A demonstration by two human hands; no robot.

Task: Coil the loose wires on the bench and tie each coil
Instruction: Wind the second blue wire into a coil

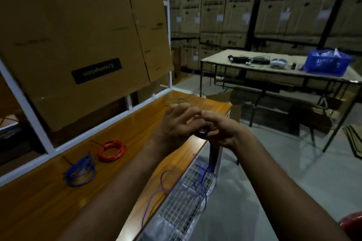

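Both hands meet above the desk's right edge: the right hand (pixel 221 131) curls its grip around a blue wire (pixel 202 172), and the left hand (pixel 176 123) pinches the same wire with its upper fingers spread. The wire hangs in loose loops past the edge, over a wire mesh shelf (pixel 182 211). On the orange desk (pixel 127 129), well left, lie a blue coil (pixel 80 171) and a red coil (pixel 111 150), just beside each other.

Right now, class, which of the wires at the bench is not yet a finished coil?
The blue wire held between the hands: it trails loose over the bench edge. The red coil and blue coil lie wound on the bench.
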